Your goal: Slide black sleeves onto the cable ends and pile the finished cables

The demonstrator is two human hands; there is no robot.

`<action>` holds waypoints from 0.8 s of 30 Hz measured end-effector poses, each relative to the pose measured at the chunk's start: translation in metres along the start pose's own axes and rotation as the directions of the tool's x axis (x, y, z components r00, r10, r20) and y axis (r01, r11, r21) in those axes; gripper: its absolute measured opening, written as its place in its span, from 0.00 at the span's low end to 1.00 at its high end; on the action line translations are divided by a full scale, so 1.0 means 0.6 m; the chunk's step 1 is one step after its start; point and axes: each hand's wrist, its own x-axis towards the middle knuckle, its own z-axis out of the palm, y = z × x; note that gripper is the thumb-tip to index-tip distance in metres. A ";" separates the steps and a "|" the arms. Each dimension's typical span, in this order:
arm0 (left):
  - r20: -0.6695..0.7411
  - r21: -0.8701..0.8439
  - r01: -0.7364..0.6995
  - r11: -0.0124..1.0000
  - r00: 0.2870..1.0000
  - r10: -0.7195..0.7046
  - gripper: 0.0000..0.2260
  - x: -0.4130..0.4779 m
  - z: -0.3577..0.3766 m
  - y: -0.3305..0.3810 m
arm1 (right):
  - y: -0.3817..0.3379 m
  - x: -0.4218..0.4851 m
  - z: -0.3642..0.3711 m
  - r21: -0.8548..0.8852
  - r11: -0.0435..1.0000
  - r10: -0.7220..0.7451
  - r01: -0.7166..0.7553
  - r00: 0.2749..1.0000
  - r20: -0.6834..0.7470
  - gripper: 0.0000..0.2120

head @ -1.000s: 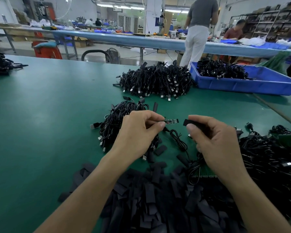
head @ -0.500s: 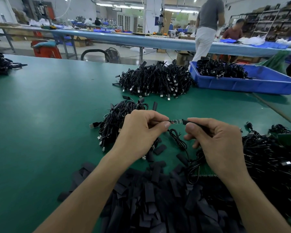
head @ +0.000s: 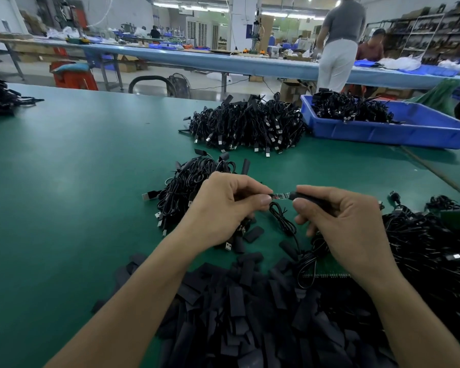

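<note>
**Head view: a sleeve is being lined up on a bare cable end, mid-air over the green table (head: 64, 181).**

The cable end (head: 280, 195), a tiny exposed circuit board, is pinched at its base by the left hand (head: 223, 208), so the tip is left free. The black sleeve (head: 303, 195) is pinched in the right hand (head: 343, 221) with its mouth right at that tip, probably held level so it can be slid straight on. Loose sleeves (head: 250, 314) are heaped under the forearms and unsleeved cables (head: 422, 248) are bunched by the right wrist. A small pile of cables (head: 186, 179), seemingly finished, is parked just behind the left hand, presumably for a short drop-off. A bigger pile (head: 250, 123) and a blue tray (head: 409, 131) are set farther back.
</note>
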 end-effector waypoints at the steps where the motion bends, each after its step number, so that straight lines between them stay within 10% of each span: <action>1: 0.015 -0.027 0.002 1.000 1.000 -0.001 0.07 0.000 -0.002 0.000 | 0.000 0.000 -0.003 0.009 1.000 0.003 -0.004 1.000 0.023 0.10; 8: 0.118 -0.044 0.022 0.999 0.993 -0.016 0.06 -0.002 0.002 -0.003 | -0.001 0.001 -0.008 0.080 0.996 0.011 -0.031 0.972 0.233 0.11; 24: 0.091 0.014 0.095 0.995 0.991 -0.095 0.08 -0.004 0.006 -0.002 | 0.011 0.002 -0.004 0.074 0.992 -0.108 0.102 0.992 0.072 0.10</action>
